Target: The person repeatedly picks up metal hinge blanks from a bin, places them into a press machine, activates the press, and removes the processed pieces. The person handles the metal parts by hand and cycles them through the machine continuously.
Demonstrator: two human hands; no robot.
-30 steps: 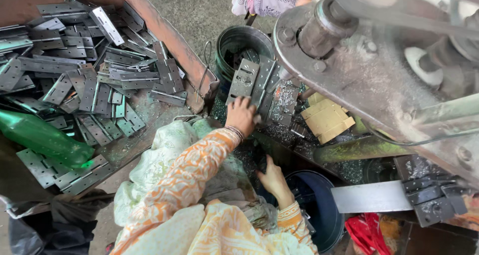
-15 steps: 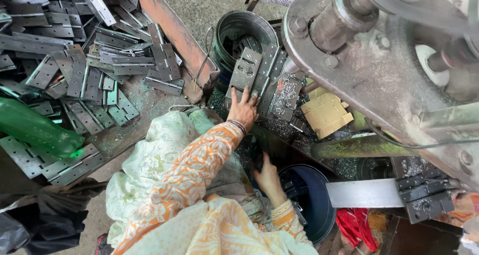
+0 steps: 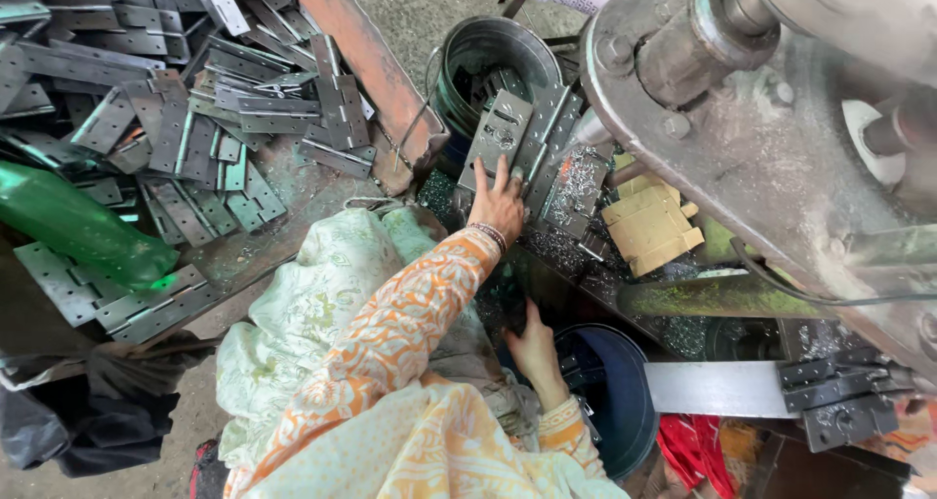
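Head view, left hand: the left hand (image 3: 499,206) reaches forward with fingers spread wide and flat, the fingertips pressing on a grey metal hinge plate (image 3: 500,133) that leans against the rim of the metal bucket (image 3: 467,58); it grips nothing.
Head view, right hand: the right hand (image 3: 533,346) is low and near the body, fingers half curled beside the dark blue tub (image 3: 615,401); whether it holds anything cannot be told.
Hinge plate: tilted, perforated, standing with other plates between the bucket and the machine.
Sleeves: orange and white patterned cloth covers both arms, with a bangle at the left wrist.
Cardboard: a small tan folded cardboard box (image 3: 649,228), blockish in shape, lies just right of the leaning plates, under the grey machine body (image 3: 771,157); no label can be made out on it.
Hinge pile: many flat grey hinges (image 3: 185,108) lie heaped in the rusty tray (image 3: 366,69) at upper left, well apart from the hands.
Bottle: a green plastic bottle (image 3: 73,228) lies tilted at the left edge, touching the pile.
Cloth: a pale green printed cloth (image 3: 312,304) covers the lap, below the left arm.
Red item: a red crumpled sheet (image 3: 693,450) sits at the bottom, right of the blue tub.
Black bag: a dark bag (image 3: 88,421) sits at lower left.
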